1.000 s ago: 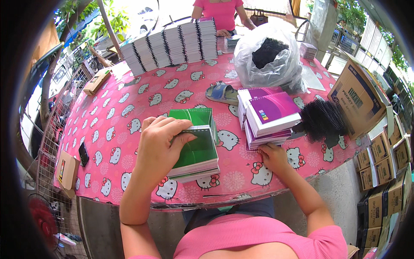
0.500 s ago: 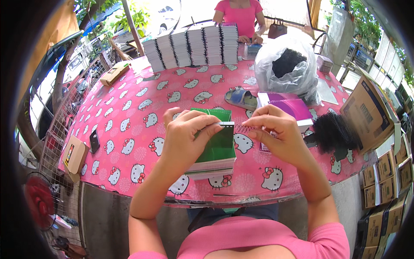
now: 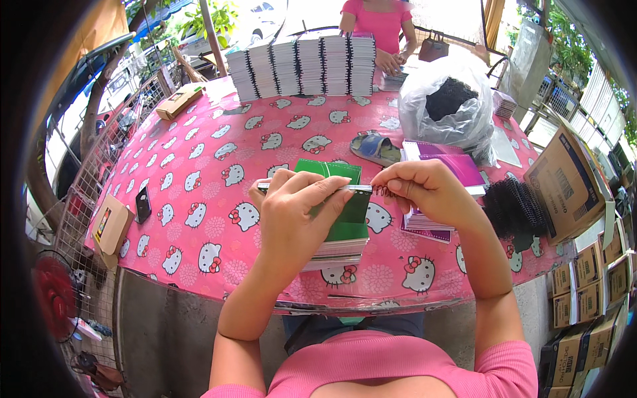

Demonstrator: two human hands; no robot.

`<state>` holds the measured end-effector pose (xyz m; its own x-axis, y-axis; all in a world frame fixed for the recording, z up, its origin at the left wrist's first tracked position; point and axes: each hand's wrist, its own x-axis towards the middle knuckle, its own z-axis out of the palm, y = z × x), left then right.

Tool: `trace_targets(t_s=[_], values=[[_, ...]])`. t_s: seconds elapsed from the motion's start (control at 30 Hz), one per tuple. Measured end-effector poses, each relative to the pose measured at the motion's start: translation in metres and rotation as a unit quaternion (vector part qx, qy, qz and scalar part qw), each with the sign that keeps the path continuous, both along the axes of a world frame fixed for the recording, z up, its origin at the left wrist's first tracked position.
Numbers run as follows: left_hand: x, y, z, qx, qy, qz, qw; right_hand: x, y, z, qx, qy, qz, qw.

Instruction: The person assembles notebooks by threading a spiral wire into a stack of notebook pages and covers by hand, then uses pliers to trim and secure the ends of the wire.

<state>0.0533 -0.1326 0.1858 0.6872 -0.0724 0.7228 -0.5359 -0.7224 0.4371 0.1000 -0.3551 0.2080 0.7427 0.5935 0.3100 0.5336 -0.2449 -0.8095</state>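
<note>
Left hand (image 3: 296, 207): thumb and fingers pinching the punched top edge of a green notebook (image 3: 357, 215), back of the hand covering much of its cover.

Right hand (image 3: 424, 189): thumb and forefinger pinching a thin coil (image 3: 386, 192), the other fingers curled. The coil's near end meets the right corner of the punched edge; whether it passes through a hole cannot be told.

Green notebook: front of the table (image 3: 222, 275), before the person, uppermost in a stack of loose-leaf blocks. More green covers (image 3: 342, 171) lie just behind it.

Purple notebooks (image 3: 458, 174): a stack right of the green notebook, partly hidden by the right hand and forearm.

Black coils (image 3: 512, 209): one bundle, on the table, right of the purple notebooks, beside an open carton (image 3: 561, 186).

Plastic bag (image 3: 413, 109): one, translucent, behind the purple notebooks, mouth open on a dark coiled mass.

Slipper (image 3: 375, 148): one, blue patterned, left of the bag.

Bound books (image 3: 302, 69): several tall stacks in a row, far side of the table, black spines showing.

Phone (image 3: 142, 204): one, dark, left edge of the table, near a small box (image 3: 114, 225).

Co-worker (image 3: 381, 23): one, pink top, far side, hands above a low stack.

Pink table cover: printed with white cat faces.
</note>
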Motion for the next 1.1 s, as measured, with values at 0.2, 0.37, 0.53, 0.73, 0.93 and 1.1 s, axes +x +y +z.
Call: trace_targets(t_s=[0.2, 0.37, 0.53, 0.73, 0.93, 1.1], values=[[0.0, 0.001, 0.0, 0.003, 0.026, 0.03, 0.999, -0.019, 0.015, -0.002, -0.017, -0.186, -0.071, 0.98], [0.001, 0.005, 0.0, 0.004, 0.009, 0.014, 1.0, -0.019, 0.021, 0.003, -0.1, -0.255, -0.092, 0.957], [0.001, 0.005, -0.002, -0.011, 0.013, 0.008, 1.0, -0.024, 0.026, 0.01, -0.149, -0.261, -0.116, 0.947], [-0.003, 0.007, -0.006, -0.007, -0.021, 0.012, 1.0, -0.022, 0.038, 0.016, -0.181, -0.269, -0.078, 0.943], [-0.009, 0.004, -0.003, -0.02, -0.003, -0.01, 1.0, 0.154, 0.051, 0.017, -0.605, -0.089, -0.141, 0.779], [-0.016, 0.009, -0.006, -0.008, -0.013, 0.0, 1.0, 0.22, 0.055, -0.083, -0.681, -0.071, -0.123, 0.719]])
